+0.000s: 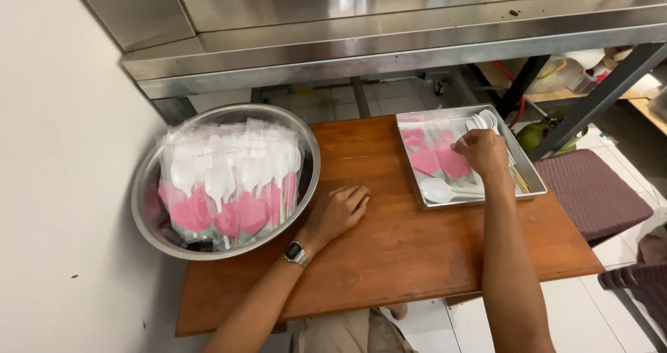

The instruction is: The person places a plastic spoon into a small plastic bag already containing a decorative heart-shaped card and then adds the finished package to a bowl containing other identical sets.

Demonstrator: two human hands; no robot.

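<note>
My left hand rests on the wooden table, fingers loosely curled and holding nothing, just right of a large steel bowl. The bowl is full of clear packets, each with a white plastic spoon and a pink napkin. My right hand reaches into a rectangular steel tray at the table's right. Its fingers pinch at something among the loose white spoons, pink napkins and clear wrappers lying there; what it grips is hidden. A metal watch is on my left wrist.
A white wall runs along the left. A stainless steel appliance overhangs the table's far edge. A purple woven stool stands at the right on white floor tiles, with dark metal legs and cluttered items behind it.
</note>
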